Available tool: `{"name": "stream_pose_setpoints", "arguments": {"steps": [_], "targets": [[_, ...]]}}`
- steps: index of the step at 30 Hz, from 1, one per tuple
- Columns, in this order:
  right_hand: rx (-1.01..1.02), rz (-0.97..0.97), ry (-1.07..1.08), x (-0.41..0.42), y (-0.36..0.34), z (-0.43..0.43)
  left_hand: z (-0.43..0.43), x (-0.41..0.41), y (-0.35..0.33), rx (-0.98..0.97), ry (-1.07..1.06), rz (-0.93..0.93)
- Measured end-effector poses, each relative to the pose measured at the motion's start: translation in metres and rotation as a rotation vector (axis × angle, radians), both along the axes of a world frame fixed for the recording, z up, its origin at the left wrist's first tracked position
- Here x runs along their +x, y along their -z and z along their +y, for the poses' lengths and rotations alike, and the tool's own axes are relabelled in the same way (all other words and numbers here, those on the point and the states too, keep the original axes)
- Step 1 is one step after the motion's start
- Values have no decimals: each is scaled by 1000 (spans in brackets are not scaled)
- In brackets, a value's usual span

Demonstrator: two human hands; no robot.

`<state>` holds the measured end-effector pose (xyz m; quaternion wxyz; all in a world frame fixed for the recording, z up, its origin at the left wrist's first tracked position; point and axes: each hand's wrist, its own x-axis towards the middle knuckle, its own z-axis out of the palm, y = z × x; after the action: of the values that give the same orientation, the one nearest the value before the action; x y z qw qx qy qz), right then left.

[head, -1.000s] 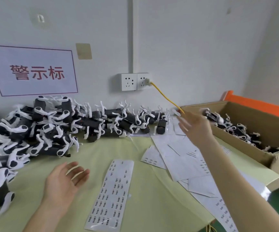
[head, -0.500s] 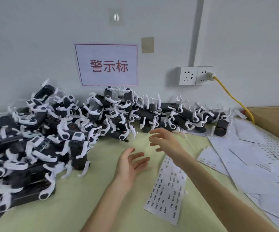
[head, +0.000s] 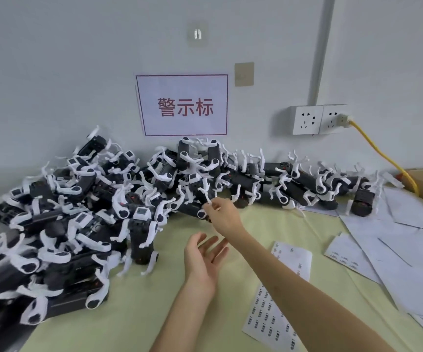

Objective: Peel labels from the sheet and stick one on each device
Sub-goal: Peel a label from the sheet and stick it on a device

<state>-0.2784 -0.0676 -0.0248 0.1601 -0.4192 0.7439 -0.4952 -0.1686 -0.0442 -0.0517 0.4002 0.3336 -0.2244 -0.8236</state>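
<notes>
Now that my right hand (head: pixel 221 215) has swung from the box to pinch a device strap (head: pixel 206 196), left hand (head: pixel 204 260) open, I judge labelling comes next.

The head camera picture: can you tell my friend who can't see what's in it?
A person's right hand pinches a white strap on a big pile of black devices against a wall, while the left hand waits open, palm up. A label sheet lies on the yellow-green table.
</notes>
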Motion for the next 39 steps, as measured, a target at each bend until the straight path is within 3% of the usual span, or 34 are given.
{"name": "stream_pose_setpoints", "arguments": {"steps": [5, 14, 20, 22, 25, 27, 31, 34, 39], "targets": [[-116, 99, -34, 2, -25, 21, -2, 1, 1, 29, -20, 38], [-245, -852, -117, -27, -25, 95, 3, 7, -11, -210, 232, 214], [-239, -1094, -222, -27, 15, 123, 17, 3, -10, -360, 555, 360], [-158, -995, -184, -24, 17, 125, 19, 2, -9, -355, 586, 341], [-53, -468, 32, -19, 15, 126, 21, 1, -8, -326, 546, 287], [-92, -176, 136, -21, 14, 131, 21, -1, -8, -324, 462, 229], [-275, -265, -73, -29, 1, 141, 22, -5, -8, -346, 381, 149], [-285, -326, -243, -28, -7, 146, 24, -4, -10, -413, 434, 123], [-292, -321, -235, -21, -4, 143, 27, -7, -9, -467, 423, 4]]}}
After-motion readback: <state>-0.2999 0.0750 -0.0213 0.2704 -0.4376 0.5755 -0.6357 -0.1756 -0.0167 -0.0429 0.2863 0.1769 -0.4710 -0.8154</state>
